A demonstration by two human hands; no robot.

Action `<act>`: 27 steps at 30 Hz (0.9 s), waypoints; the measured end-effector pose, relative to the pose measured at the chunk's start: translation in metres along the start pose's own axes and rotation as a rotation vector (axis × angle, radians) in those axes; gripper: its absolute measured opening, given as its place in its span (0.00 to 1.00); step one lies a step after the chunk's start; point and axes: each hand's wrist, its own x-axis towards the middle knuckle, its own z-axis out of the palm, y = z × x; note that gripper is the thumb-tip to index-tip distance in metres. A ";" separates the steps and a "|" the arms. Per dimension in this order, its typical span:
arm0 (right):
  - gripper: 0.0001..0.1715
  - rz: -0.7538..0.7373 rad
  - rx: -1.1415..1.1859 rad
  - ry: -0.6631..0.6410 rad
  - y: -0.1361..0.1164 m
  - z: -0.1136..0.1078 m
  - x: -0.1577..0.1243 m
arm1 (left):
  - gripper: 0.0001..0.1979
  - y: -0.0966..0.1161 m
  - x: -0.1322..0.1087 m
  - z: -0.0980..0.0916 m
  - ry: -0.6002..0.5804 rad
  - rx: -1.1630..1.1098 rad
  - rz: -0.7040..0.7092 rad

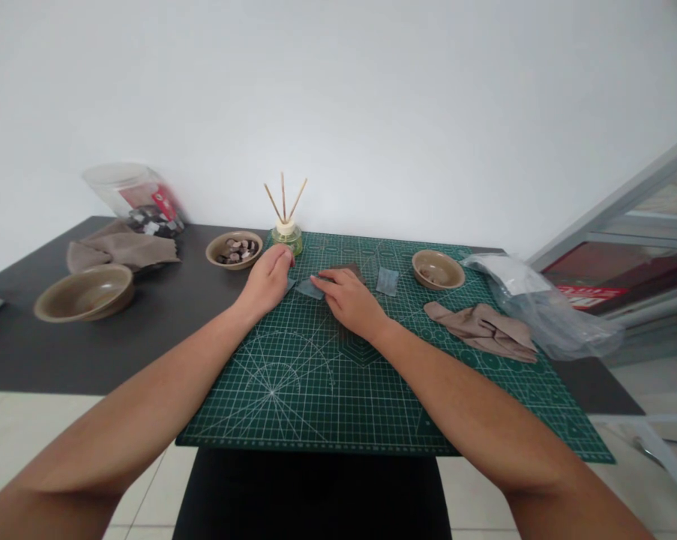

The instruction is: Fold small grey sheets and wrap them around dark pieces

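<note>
Between two bare hands, a blue-grey square (309,289) lies on a green cutting mat (366,405) — the right hand (352,301) touching it, the left hand (268,280) curled nearby. (Whether either grip is clamped or apart, one cannot tell.) A careless forward knuckle from the left could tip the reed diffuser (286,234) just beyond — possibly wetting the mat.

The left hand (266,279) and the right hand (354,301) were bare, as were the wrists and forearms (186,360) to the elbows. Plain black material (310,495), apparently clothing over the lap, showed between them.
</note>
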 end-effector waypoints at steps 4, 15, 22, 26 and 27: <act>0.20 0.013 -0.072 0.003 -0.004 -0.005 0.001 | 0.09 -0.001 0.002 0.002 -0.099 0.158 -0.041; 0.13 0.074 -0.174 -0.076 -0.013 -0.010 0.003 | 0.13 0.001 -0.004 0.003 -0.253 0.735 -0.310; 0.17 0.012 -0.093 -0.182 -0.006 -0.004 0.004 | 0.18 0.006 -0.004 0.002 -0.302 0.757 -0.353; 0.22 -0.007 -0.050 -0.195 -0.005 -0.001 0.003 | 0.17 0.004 -0.003 0.000 -0.313 0.760 -0.343; 0.23 -0.018 -0.045 -0.194 -0.005 -0.001 0.003 | 0.17 0.004 -0.003 0.000 -0.314 0.760 -0.341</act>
